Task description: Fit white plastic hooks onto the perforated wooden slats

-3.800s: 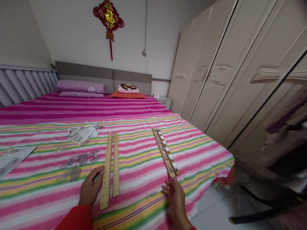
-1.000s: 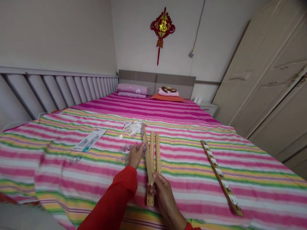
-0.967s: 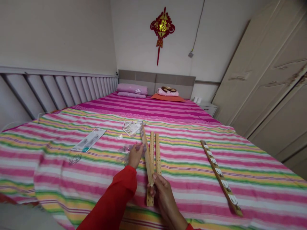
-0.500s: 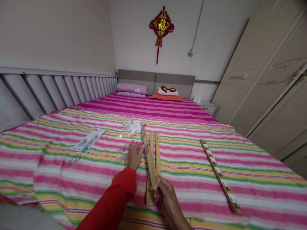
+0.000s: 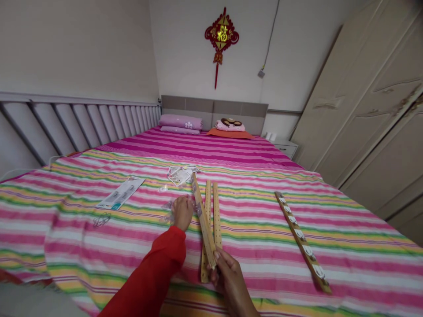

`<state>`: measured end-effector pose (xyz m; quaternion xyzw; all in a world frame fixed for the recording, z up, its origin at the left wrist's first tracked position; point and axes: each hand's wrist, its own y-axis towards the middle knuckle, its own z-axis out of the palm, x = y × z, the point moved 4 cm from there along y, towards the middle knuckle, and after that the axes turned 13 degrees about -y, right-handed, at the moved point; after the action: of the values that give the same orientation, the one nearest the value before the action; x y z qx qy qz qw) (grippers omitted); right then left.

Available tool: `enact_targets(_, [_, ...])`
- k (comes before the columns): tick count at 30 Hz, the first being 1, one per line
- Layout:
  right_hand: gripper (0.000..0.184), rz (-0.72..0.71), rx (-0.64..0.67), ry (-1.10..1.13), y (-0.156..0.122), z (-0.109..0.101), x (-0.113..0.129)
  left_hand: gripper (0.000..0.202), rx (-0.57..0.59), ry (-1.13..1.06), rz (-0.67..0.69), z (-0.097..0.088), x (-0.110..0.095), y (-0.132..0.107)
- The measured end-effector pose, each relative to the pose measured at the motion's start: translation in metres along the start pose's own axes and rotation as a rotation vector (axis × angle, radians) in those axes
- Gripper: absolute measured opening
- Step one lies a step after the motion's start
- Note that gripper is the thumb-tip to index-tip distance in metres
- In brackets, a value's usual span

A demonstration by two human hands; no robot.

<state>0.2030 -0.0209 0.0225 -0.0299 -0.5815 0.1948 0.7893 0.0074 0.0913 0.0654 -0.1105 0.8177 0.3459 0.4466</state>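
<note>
My right hand (image 5: 229, 274) pinches the near end of a long wooden strip (image 5: 205, 229), which slants away from me with clear plastic pieces (image 5: 194, 190) along its upper part. Left of the strip, my left hand (image 5: 183, 212), in a red sleeve, has its fingers curled at a small clear plastic piece by the strip's edge; what they grip is hard to make out. More clear plastic pieces (image 5: 166, 218) lie beside that hand. Under and to the right of the held strip are two wooden strips with rows of holes, one partly covered (image 5: 208, 198) and one beside it (image 5: 216, 211).
Everything lies on a striped bedspread (image 5: 251, 264). At right is a wooden strip bearing several white-and-metal fittings (image 5: 308, 251). A clear package (image 5: 121, 193) and a tangle of thin wire-like pieces (image 5: 102, 219) lie left. A printed plastic packet (image 5: 180, 175) sits beyond the hands.
My left hand's fingers, spread before, have curled in beside the strip. My right hand still holds the strip's near end, and the strip has shifted slightly left.
</note>
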Motion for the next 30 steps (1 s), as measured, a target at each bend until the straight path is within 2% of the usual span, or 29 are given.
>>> enact_targets(3, [0.059, 0.002, -0.008, -0.010, -0.001, -0.001, -0.002, 0.039, 0.013, 0.058, 0.005, -0.003, -0.006, -0.004])
enact_targets(6, [0.059, -0.008, -0.008, -0.013, -0.002, -0.002, -0.002, 0.037, 0.062, 0.156, 0.033, 0.000, -0.015, -0.013])
enact_targets(9, [0.059, -0.012, 0.006, -0.020, -0.003, -0.002, 0.000, 0.036, 0.120, 0.222, -0.005, 0.004, -0.017, -0.016])
enact_targets(12, [0.060, -0.020, 0.008, -0.034, -0.004, -0.004, 0.000, 0.039, 0.150, 0.241, -0.053, 0.003, -0.018, -0.015])
enact_targets(17, [0.064, -0.019, -0.007, -0.048, 0.001, -0.007, -0.009, 0.038, 0.207, 0.235, -0.030, 0.004, -0.023, -0.016])
enact_targets(21, [0.063, -0.038, 0.001, -0.055, 0.003, -0.009, -0.016, 0.036, 0.182, 0.259, -0.075, 0.002, -0.018, -0.012])
enact_targets(26, [0.060, -0.090, 0.030, -0.087, -0.009, -0.015, -0.009, 0.039, 0.138, 0.258, -0.088, -0.007, -0.015, 0.005])
enact_targets(30, [0.056, -0.083, 0.042, -0.108, -0.024, -0.020, -0.007, 0.059, 0.118, 0.151, -0.144, -0.005, -0.018, 0.015])
